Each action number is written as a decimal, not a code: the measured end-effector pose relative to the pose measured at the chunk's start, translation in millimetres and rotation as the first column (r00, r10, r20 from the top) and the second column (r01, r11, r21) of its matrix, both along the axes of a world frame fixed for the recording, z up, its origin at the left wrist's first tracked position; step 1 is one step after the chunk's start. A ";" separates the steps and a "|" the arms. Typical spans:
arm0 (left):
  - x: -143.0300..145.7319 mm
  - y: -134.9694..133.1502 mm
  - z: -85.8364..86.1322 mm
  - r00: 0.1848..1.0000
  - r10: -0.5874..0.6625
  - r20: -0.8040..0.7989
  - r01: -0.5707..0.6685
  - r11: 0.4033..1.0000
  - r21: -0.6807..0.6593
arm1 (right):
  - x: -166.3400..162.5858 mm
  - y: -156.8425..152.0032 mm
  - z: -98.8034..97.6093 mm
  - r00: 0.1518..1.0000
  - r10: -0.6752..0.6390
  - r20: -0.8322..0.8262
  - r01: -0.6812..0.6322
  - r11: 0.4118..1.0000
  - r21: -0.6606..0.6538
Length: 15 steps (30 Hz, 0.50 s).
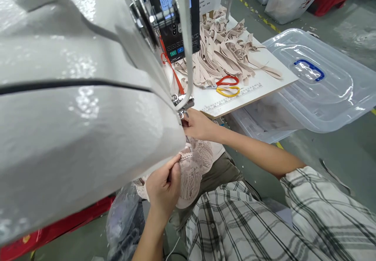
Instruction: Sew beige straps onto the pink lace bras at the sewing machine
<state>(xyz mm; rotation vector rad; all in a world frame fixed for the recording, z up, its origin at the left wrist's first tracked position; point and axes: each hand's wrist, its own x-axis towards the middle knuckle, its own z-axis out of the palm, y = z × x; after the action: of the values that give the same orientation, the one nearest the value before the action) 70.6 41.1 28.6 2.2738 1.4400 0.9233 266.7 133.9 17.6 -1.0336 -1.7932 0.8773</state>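
— Over and left of the fingers, filling most of the view: what's that?
— White sewing machine (73,108), head seen from above, v. close to the cam.
— Next biggest?
— Clear plastic bin (323,84) w/ blue handle on its lid, far right of the fingers, lower than the table (273,82) and partly under it. White tabletop lies beyond the R fingertips. Heap of beige straps (223,49) sits on it, well out from the fingers.
— Work piece?
— Pale lace garment (195,167), betw. the two hands, hanging toward the lap. Its top edge runs under the machine head.
— Black box?
— Control panel (176,22) w/ lit screen, on the machine, up past the R fingers.
— Hands?
— Left hand (164,184): thumb + fingers pinched tight on the lace edge, right against the machine's underside. Right hand (198,124): on the fabric just below the presser foot (182,105). Its fingertips are hidden behind the machine body, so can't tell if they're closed or spread.
— Small stuff?
— Scissors (226,86), one red loop + one yellow, flat on the table beyond the R fingers, at the near edge of the strap heap. Presser foot is the smallest, shiny metal, just above the R fingers.
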 end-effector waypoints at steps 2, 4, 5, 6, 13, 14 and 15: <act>0.0 -0.3 -1.5 1.000 -0.003 0.006 0.003 1.000 -0.004 | 0.1 -0.4 0.4 1.000 -0.004 0.001 0.004 1.000 0.006; -0.3 -0.7 -3.2 1.000 -0.002 0.014 0.002 1.000 -0.003 | 0.8 -0.3 0.8 1.000 -0.010 0.006 0.010 1.000 0.014; -0.6 -1.0 -4.1 1.000 0.003 0.021 -0.003 1.000 0.003 | 1.2 0.1 0.7 1.000 -0.012 0.006 0.012 1.000 0.020; -1.1 -1.2 -5.1 1.000 0.007 0.028 -0.007 1.000 0.010 | 1.6 0.7 0.2 1.000 -0.012 0.005 0.012 1.000 0.026; -6.2 -1.1 -10.8 0.999 0.014 0.052 -0.016 0.999 0.033 | -0.4 -0.2 -5.3 0.997 -0.051 0.060 0.045 0.995 0.087; -6.8 -0.6 -10.8 0.998 0.010 0.056 -0.011 1.000 0.030 | -1.5 -2.3 -3.8 0.996 -0.062 0.061 0.057 0.995 0.077; -7.2 -0.1 -10.5 0.998 0.006 0.060 -0.008 1.000 0.023 | -2.6 -4.6 -1.7 0.996 -0.068 0.061 0.064 0.996 0.059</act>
<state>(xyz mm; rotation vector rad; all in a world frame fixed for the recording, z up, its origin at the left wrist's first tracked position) 63.4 41.1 18.1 2.2395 1.4202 1.0063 264.1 129.4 15.9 -1.0884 -1.8155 0.7570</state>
